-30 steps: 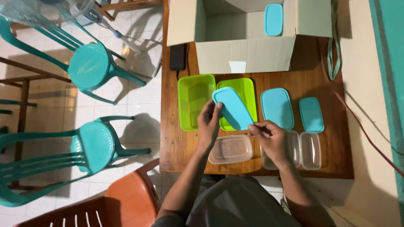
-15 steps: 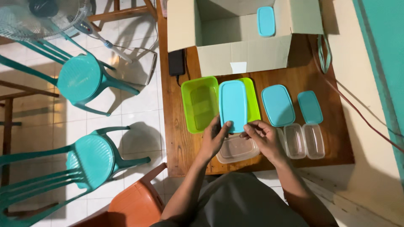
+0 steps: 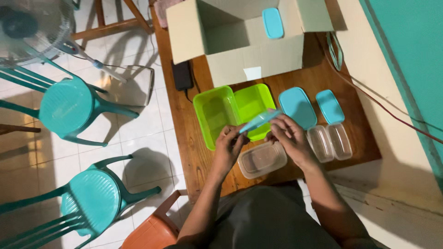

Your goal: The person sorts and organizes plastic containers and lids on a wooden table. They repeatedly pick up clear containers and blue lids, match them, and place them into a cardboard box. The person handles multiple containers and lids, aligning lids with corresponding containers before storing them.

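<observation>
Both hands pinch one blue lid (image 3: 259, 121), tilted nearly edge-on above the clear tub (image 3: 262, 159): left hand (image 3: 229, 146) at its near-left end, right hand (image 3: 287, 136) at the right. All tubs are empty: two green tubs (image 3: 230, 110) beyond, two small clear tubs (image 3: 330, 142) at right. The cardboard box (image 3: 240, 46) holds another small blue lid (image 3: 272, 22).

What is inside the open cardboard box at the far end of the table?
One small blue lid shows inside the cardboard box, toward its far right side. The rest of the visible inside looks bare, but the near wall hides the closest part of the floor.
</observation>
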